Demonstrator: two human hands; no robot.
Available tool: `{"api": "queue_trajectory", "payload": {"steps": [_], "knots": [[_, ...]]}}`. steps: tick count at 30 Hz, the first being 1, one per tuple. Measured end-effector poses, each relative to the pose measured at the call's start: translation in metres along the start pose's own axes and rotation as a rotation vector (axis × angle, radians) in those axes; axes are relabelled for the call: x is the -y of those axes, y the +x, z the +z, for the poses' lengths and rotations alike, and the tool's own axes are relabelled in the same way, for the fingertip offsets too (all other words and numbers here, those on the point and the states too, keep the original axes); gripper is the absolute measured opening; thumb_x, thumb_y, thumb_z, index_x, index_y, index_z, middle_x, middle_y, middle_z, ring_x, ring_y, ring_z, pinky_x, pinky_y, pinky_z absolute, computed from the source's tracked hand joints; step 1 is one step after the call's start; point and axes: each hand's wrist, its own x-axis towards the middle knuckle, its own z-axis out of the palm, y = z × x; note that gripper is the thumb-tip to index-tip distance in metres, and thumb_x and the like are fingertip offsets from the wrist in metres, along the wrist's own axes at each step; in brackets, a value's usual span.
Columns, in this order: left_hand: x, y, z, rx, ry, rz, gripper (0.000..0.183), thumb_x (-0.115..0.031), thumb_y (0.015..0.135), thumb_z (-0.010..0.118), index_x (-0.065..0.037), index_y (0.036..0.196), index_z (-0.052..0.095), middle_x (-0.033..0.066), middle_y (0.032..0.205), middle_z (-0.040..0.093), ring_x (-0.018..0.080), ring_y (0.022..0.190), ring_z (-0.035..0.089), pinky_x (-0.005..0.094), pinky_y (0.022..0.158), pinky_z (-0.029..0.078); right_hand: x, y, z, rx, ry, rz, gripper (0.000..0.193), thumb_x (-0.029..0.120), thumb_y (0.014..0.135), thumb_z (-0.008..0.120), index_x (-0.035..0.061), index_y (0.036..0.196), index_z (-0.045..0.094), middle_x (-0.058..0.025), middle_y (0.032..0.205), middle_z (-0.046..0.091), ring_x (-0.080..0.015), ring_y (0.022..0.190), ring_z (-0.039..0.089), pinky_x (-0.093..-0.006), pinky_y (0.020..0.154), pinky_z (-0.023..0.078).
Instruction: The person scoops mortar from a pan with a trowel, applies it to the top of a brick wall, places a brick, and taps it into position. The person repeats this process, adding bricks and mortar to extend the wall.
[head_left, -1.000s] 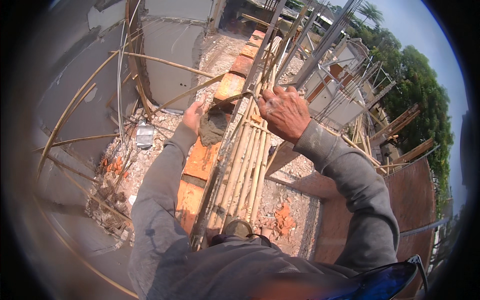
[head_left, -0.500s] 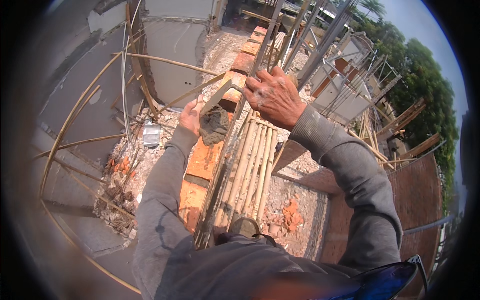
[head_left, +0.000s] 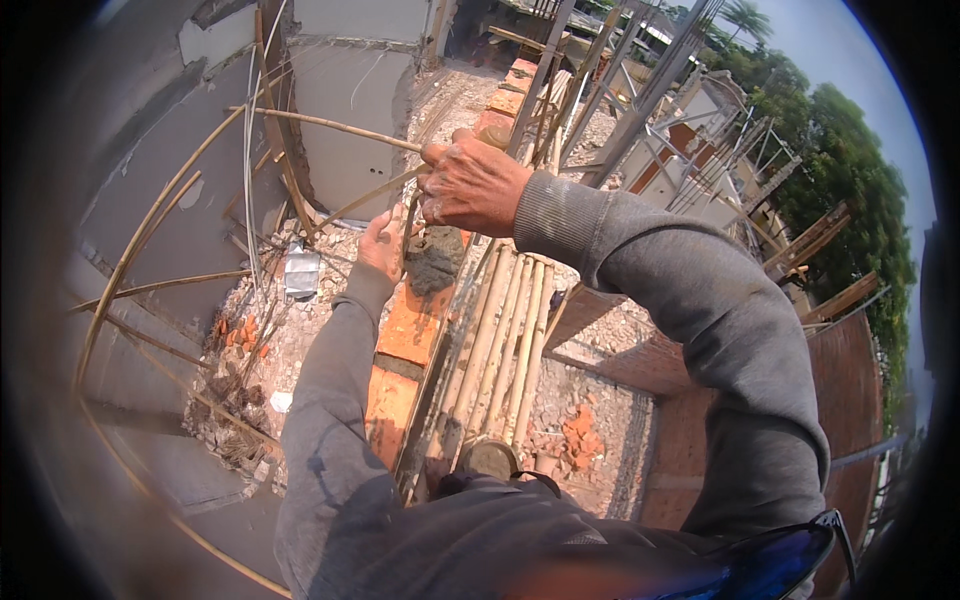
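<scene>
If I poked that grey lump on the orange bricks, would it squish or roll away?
The grey lump would probably squish, since it looks dark, damp and pasty. It likely wouldn't roll, because it's a lopsided heap, not a ball. It might also stick a bit to the orange bricks, as it sits right against them.

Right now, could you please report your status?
Right hand gripping trowel, left hand beside it. Mortar heaped on bricks. Bamboo poles alongside the bricks.

mortar (head_left: 434, 264): grey, lumpy, heaped on bricks (head_left: 408, 325) | bricks: orange, in a row | trowel (head_left: 410, 219): edge-on, beside mortar
</scene>
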Motion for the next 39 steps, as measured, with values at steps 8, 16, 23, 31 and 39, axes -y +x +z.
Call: {"api": "queue_trajectory", "payload": {"steps": [8, 16, 23, 31, 39], "knots": [[0.001, -0.034, 0.034, -0.164, 0.417, 0.036, 0.073, -0.044, 0.096, 0.055, -0.007, 0.157, 0.040, 0.0103, 0.150, 0.053, 0.0249, 0.132, 0.054, 0.0388, 0.110, 0.042, 0.011, 0.015, 0.000, 0.070, -0.200, -0.084, 0.020, 0.031, 0.086, 0.072, 0.0218, 0.068, 0.071, 0.0102, 0.071, 0.061, -0.0157, 0.081, 0.060, -0.0360, 0.065, 0.041], [-0.011, -0.023, 0.027, -0.164, 0.299, -0.119, 0.066, -0.039, 0.101, 0.050, -0.008, 0.158, 0.039, 0.0034, 0.154, 0.048, 0.0192, 0.135, 0.047, 0.0331, 0.106, 0.041, -0.012, -0.013, -0.006, 0.025, -0.057, 0.043, 0.012, 0.029, 0.085, 0.070, 0.0205, 0.078, 0.073, 0.0049, 0.082, 0.064, -0.0175, 0.092, 0.059, -0.0380, 0.071, 0.044], [-0.007, -0.018, 0.023, 0.028, 0.294, -0.037, 0.071, -0.035, 0.101, 0.047, -0.007, 0.163, 0.026, 0.0125, 0.160, 0.040, 0.0241, 0.139, 0.046, 0.0370, 0.111, 0.040, -0.006, -0.066, -0.019, 0.045, 0.001, 0.340, 0.010, 0.025, 0.090, 0.066, 0.0169, 0.090, 0.072, -0.0003, 0.093, 0.063, -0.0180, 0.093, 0.060, -0.0357, 0.070, 0.048], [-0.007, -0.017, 0.021, 0.031, 0.360, -0.069, 0.085, -0.036, 0.097, 0.052, -0.004, 0.166, 0.014, 0.0144, 0.170, 0.021, 0.0238, 0.155, 0.024, 0.0390, 0.122, 0.027, 0.026, -0.087, -0.007, 0.204, 0.117, 0.320, 0.015, 0.026, 0.093, 0.064, 0.0137, 0.098, 0.072, 0.0000, 0.096, 0.062, -0.0177, 0.095, 0.059, -0.0370, 0.071, 0.047], [0.001, -0.025, 0.044, -0.062, 0.650, -0.010, 0.086, -0.037, 0.098, 0.054, -0.007, 0.167, 0.012, 0.0083, 0.171, 0.023, 0.0227, 0.153, 0.028, 0.0342, 0.120, 0.025, 0.046, -0.183, 0.029, -0.139, 0.415, 0.850, 0.017, 0.014, 0.085, 0.070, 0.0068, 0.100, 0.071, -0.0083, 0.097, 0.067, -0.0260, 0.091, 0.066, -0.0413, 0.072, 0.053]]}}
